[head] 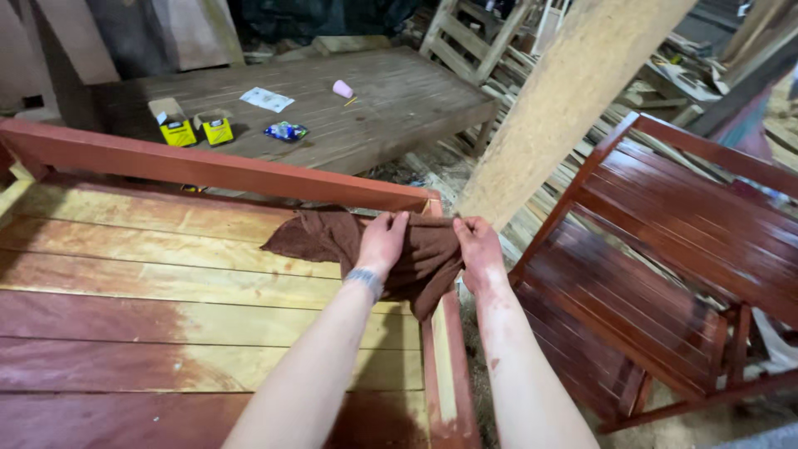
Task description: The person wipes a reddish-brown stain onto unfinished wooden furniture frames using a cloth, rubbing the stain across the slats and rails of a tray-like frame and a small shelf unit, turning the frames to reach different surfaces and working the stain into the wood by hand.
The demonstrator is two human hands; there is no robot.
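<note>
A stain-soaked brown rag (328,236) lies spread over the far right corner of a slatted wooden frame (166,274). My left hand (382,241) pinches the rag's upper edge near the frame's red rail (216,170). Just to its right, my right hand (480,248), smeared with reddish stain, grips the same rag where it drapes over the side rail (445,366). The slats are partly stained red-brown and partly bare yellow wood.
A finished red slatted chair (665,249) stands to the right, beside a bare wooden post (557,100). Behind the frame, a low wooden platform (399,108) carries two yellow tins (195,129), a paper sheet (267,99), a pink cup (342,88) and a blue packet (286,130). Sawdust and lumber cover the floor.
</note>
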